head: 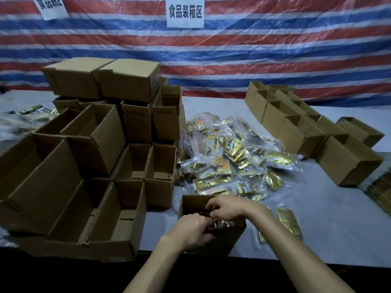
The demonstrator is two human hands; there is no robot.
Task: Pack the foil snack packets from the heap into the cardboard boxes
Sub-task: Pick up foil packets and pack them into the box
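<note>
Our left hand point(190, 229) & right hand point(226, 210) both curl round foil pkts point(222, 224) inside the box point(232, 237) at 6 o'clock. The heap point(228, 153) sits at 12. Pkts prob. light, slick and crinkly, so we'd pinch the edge seams.

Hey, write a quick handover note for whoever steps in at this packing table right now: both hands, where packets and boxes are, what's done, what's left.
Left hand: grips the upright packets in the front box.
Right hand: pinches the same packets from the far side.
Heap: large, on the table behind that box; a few loose packets lie right of the box.
Empty boxes: open, stacked at left; more boxes at right.
Done: front box holds some packets; closed boxes top the left stack, contents unseen.
Left: fill this box, then pack the heap.
</note>
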